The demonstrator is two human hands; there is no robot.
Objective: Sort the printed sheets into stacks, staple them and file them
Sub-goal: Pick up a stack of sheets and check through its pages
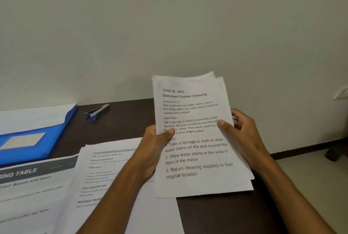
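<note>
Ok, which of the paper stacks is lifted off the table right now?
The Bathroom Counter Cleaning stack, held by both hands; the other two stacks lie flat on the table.

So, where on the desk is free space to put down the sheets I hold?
Bare dark desk lies under the held sheets, right of the middle stack; another patch lies between the stapler and that stack. The left is crowded by the blue folder.

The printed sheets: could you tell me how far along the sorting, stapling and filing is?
Two stacks already lie sorted on the table. Both hands, left and right, hold a Bathroom Counter Cleaning bundle. The stapler and blue folder sit untouched, so stapling and filing remain.
</note>
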